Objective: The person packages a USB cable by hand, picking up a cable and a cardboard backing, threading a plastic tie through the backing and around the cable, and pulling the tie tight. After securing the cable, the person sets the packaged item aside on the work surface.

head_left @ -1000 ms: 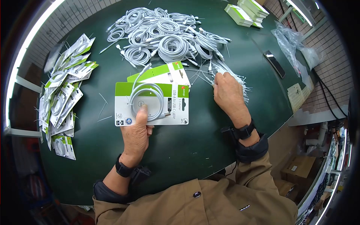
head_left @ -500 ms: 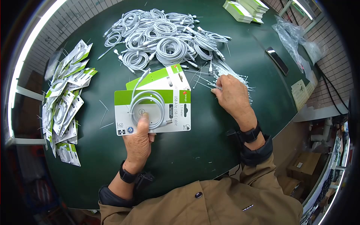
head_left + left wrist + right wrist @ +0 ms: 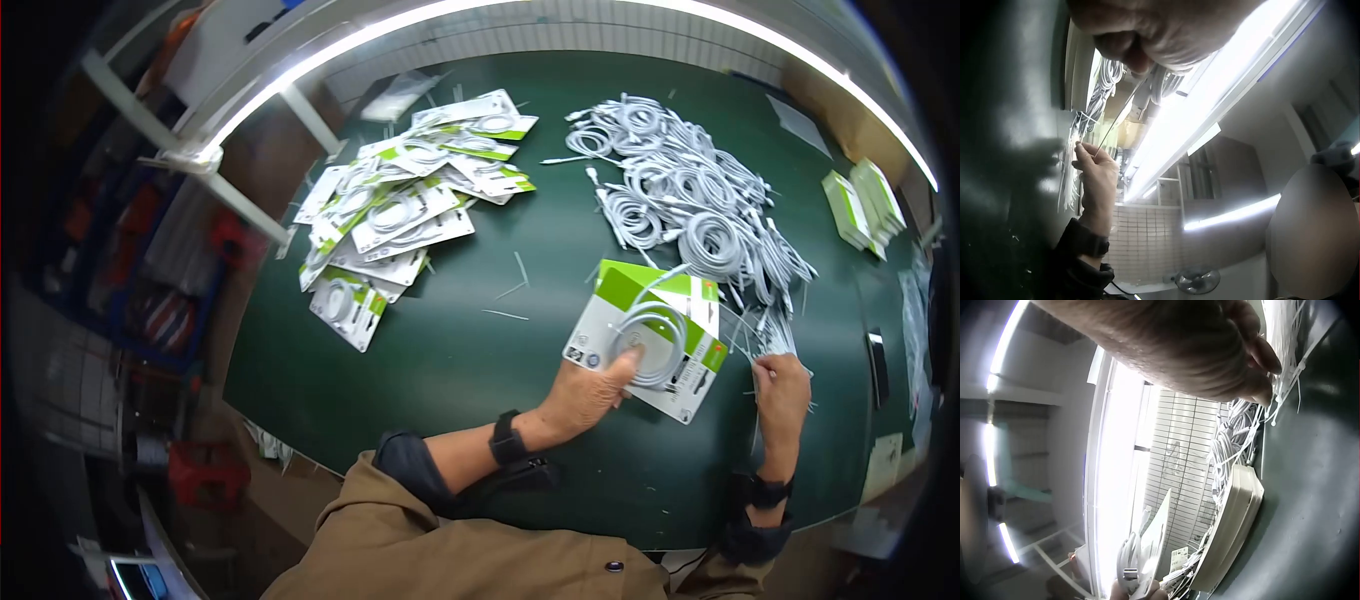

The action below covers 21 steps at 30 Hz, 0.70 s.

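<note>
From left to right: over in the upper left of the frame I've got the heap of carded cables [image 3: 410, 215], fanned across the bench [image 3: 470, 380]. A few loose strips [image 3: 520, 268] lie just below and right of it.

Right of centre, my left hand [image 3: 580, 402] grips the front card [image 3: 592, 332], thumb pressed over the white coil [image 3: 683, 342], with a second card [image 3: 708, 296] showing behind. The card's long side slants down toward the lower right, so the coil sits left of and just above my right hand [image 3: 783, 395].

Here's the relation that matters: the bundle of thin ties [image 3: 776, 328] runs roughly top to bottom right at those right fingertips. The right hand is clearly the nearer one; the left is across on the card side. Thumb and fingertip close together there, and look to be pinching one thin tie, though how many strands they hold I can't tell. The piled cables [image 3: 708, 180] spread above, the phone [image 3: 878, 368] lies off to the right.

Against half a second ago: the view has swung, carrying both hands rightward in the frame, and the card, nearly level then, slants now. The left thumb stays on the coil; the right fingers remain at the ties.
</note>
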### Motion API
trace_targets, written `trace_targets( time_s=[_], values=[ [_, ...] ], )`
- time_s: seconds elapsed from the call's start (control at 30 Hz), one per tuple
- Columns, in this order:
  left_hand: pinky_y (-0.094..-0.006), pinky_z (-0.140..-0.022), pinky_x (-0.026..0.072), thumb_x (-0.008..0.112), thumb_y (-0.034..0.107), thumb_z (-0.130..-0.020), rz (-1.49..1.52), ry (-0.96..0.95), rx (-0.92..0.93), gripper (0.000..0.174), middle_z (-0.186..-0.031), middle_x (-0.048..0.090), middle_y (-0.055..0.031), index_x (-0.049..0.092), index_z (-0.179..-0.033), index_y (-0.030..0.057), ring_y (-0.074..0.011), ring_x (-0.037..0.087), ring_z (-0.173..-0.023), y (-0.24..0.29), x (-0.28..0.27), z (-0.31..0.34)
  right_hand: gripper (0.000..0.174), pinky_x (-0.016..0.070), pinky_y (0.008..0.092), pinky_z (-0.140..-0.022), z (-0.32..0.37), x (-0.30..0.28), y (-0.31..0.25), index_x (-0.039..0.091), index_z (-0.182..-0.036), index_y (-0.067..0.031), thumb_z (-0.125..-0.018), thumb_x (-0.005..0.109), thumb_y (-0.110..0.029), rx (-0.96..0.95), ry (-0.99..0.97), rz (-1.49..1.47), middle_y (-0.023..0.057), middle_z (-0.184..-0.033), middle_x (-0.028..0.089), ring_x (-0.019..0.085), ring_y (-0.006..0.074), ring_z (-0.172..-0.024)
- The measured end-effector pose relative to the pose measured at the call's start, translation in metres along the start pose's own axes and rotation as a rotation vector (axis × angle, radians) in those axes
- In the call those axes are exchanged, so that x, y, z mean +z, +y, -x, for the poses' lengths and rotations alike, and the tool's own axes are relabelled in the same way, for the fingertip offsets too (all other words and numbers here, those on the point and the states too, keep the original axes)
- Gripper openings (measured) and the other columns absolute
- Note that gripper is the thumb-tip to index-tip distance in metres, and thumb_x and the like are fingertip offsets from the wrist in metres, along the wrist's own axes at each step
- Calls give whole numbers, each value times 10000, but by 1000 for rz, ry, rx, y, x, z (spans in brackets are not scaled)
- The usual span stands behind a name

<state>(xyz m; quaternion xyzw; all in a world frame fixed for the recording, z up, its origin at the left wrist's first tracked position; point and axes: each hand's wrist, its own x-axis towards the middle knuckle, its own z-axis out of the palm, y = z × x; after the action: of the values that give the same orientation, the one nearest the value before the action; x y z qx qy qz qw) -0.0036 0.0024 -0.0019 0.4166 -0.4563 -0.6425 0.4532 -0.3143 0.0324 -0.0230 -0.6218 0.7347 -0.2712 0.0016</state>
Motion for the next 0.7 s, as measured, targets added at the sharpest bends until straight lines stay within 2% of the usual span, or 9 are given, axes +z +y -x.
trace_targets(
  time_s=[0.07,0.17,0.27,0.37,0.4,0.47,0.5,0.6,0.7],
  values=[
    [-212,-466,459,676,174,-1004,13,-31,19,297,-915,633,-37,574,-1233,14,-50,552,-581,1,2,-2,78,528,447,-771,-5,1,9,745,-943,-20,-893,719,-73,-43,40,-37,162,-890,707,675,369,-828],
    [-212,-484,460,683,176,-1001,39,-65,68,312,-879,636,-21,575,-1251,23,-46,557,-588,4,3,0,87,527,416,-727,-12,-1,3,706,-989,-1,-941,684,-69,54,93,-80,167,-839,679,651,343,-735],
    [-239,-483,463,694,175,-996,77,-95,90,269,-887,649,-18,612,-1217,45,-56,568,-591,8,4,4,91,515,350,-643,-13,-5,-1,679,-1017,8,-992,649,-74,75,89,-160,135,-792,676,624,235,-635],
    [-312,-618,533,703,155,-982,-281,-70,333,226,-915,697,-52,664,-1157,17,-115,665,-719,6,3,11,114,492,294,-586,-11,-14,-16,684,-1011,19,-1020,628,-80,132,138,-397,88,-784,691,599,127,-614],
    [-321,-634,545,714,139,-965,-540,-48,611,197,-913,714,-63,685,-1117,17,-137,689,-736,0,-1,10,113,483,271,-567,-12,-15,-19,690,-1009,20,-1019,624,-71,115,186,-472,53,-826,725,594,83,-624],
    [-329,-639,556,738,112,-928,-612,-96,747,164,-874,729,-66,715,-1061,18,-181,712,-723,-7,-6,13,120,468,242,-567,-12,-20,-29,693,-1021,12,-1027,622,-85,92,216,-587,44,-844,740,559,63,-622],
    [-328,-629,554,750,100,-909,-462,-172,581,160,-837,727,-58,724,-1045,19,-203,710,-693,-7,-7,14,114,458,225,-570,-11,-28,-39,693,-1023,4,-1030,623,-86,118,174,-627,32,-840,739,539,52,-619],
    [-327,-554,508,787,26,-785,-492,-296,691,275,-747,668,-61,752,-1058,21,-227,627,-577,-31,-22,9,112,439,200,-566,-6,-31,-50,682,-1018,-8,-1038,638,-109,157,22,-895,22,-816,726,529,34,-619],
    [-322,-502,466,801,-1,-709,-639,-388,759,398,-726,638,-61,759,-1104,22,-204,576,-540,2,-19,17,124,432,191,-562,-3,-29,-53,674,-1020,-9,-1041,653,-129,142,-123,-976,22,-811,721,528,31,-619]
  ],
)
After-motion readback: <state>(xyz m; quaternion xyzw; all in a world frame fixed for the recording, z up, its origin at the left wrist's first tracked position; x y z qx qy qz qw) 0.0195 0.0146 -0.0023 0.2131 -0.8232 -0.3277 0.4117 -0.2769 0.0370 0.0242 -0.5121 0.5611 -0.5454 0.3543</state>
